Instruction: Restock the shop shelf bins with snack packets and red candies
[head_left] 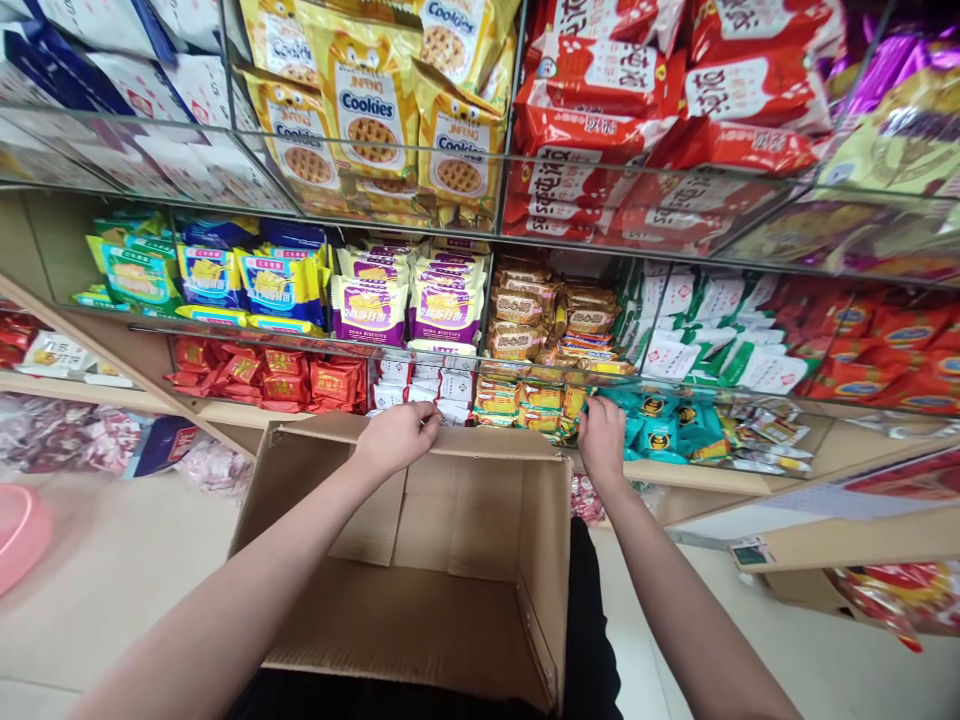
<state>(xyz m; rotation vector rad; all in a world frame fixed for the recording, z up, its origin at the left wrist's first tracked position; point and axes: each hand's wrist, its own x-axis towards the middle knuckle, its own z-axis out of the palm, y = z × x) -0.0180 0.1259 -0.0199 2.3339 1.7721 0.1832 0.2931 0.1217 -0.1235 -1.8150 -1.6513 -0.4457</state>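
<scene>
Shelf unit [712, 478]: filling most of the view, carrying packaged snacks in tiers behind clear panels.
Cardboard box [487, 500]: sitting right before the lowest tier, opening facing up and toward the wearer; black-clothed leg [590, 630] showing just beside its right wall.
Pink basin [22, 535]: sitting on the floor, far left, partly cut off.
Top-tier bags: yellow Cookies bags [367, 100] standing near centre; red bags [600, 65] lying piled to their right.
Left hand [394, 437]: hovering at the box's far rim, nearest the white packets [454, 385]; grip curling inward, fingers bending; cannot tell if it is holding anything or touching the rim.
Right hand [602, 440]: hovering past the box's far right corner, at the lowest tier's front; grip bunching at the fingertips, cannot tell if a packet is caught there.
Middle-tier packs: purple-and-cream soda biscuits [371, 305] standing left of the brown packets [517, 308].
Lowest-tier packets: red packets [285, 380] lying left of the white ones; yellow-and-green packets [540, 403] and teal packets [660, 430] flanking the right fingertips.
</scene>
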